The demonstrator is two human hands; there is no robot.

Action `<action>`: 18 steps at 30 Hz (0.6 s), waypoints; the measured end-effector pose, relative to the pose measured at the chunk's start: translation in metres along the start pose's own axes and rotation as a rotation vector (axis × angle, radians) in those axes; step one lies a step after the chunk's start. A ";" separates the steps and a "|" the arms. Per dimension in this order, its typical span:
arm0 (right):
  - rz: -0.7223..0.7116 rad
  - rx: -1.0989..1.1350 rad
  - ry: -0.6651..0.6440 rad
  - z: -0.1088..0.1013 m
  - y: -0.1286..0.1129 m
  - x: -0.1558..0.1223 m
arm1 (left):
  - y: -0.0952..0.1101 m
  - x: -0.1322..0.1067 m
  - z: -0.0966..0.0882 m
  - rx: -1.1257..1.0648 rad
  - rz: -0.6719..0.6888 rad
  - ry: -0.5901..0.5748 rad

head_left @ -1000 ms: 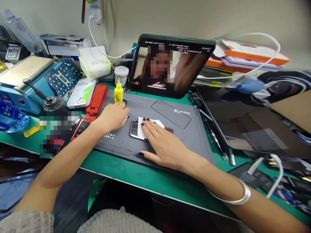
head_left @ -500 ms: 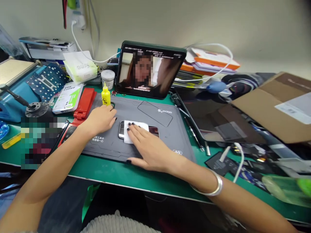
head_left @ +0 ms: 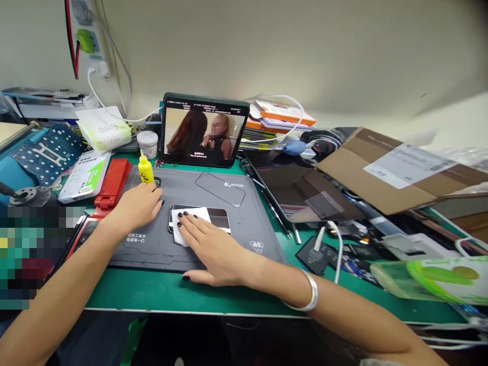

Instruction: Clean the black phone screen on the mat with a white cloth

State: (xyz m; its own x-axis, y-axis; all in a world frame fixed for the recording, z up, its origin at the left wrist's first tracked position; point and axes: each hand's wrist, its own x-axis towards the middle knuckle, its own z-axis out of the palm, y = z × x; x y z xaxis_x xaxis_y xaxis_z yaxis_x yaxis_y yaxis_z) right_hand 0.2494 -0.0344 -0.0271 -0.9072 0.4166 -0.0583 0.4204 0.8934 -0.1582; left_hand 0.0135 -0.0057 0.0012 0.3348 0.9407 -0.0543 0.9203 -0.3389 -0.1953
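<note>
My right hand point(head_left: 213, 249) lies flat with fingers stretched over a white wipe point(head_left: 176, 233), pressing it on the smartphone point(head_left: 220, 217). The phone rests on a grey work mat point(head_left: 160, 258); its dark right part and a thin left edge show beside the wipe. My left hand point(head_left: 136, 206) rests at the mat's left side with its fingers bent together. Just beyond those fingers stands a yellow squeeze bottle point(head_left: 145, 170), its base hidden by the hand. A small dark green piece point(head_left: 157, 181) peeks out beside the bottle. What the left fingers enclose is hidden.
A tablet playing a video point(head_left: 204, 133) stands behind the mat. To the right are pens point(head_left: 276, 213), a dark screen panel point(head_left: 301, 183) and a cardboard box point(head_left: 381, 168). A red folded holder point(head_left: 113, 178), white box point(head_left: 86, 175) and white jar point(head_left: 147, 144) stand left.
The view has swung right and upward, so everything sits farther left and lower. The right hand and the wipe have shifted slightly left across the phone. The tablet's picture has changed.
</note>
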 end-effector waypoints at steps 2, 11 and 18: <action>0.010 0.001 0.002 0.000 0.002 0.000 | 0.000 0.000 -0.001 0.004 -0.003 -0.003; -0.013 0.027 0.011 -0.002 -0.003 0.000 | -0.002 0.000 0.002 0.003 0.011 0.020; 0.092 -0.037 0.005 -0.002 0.004 0.003 | -0.003 0.000 0.004 -0.009 0.006 0.031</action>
State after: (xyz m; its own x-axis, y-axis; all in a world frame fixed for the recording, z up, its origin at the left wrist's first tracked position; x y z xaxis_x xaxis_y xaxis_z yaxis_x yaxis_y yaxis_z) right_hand 0.2488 -0.0294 -0.0258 -0.8650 0.4976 -0.0656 0.5019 0.8572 -0.1155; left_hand 0.0097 -0.0043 -0.0017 0.3465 0.9377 -0.0248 0.9201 -0.3449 -0.1857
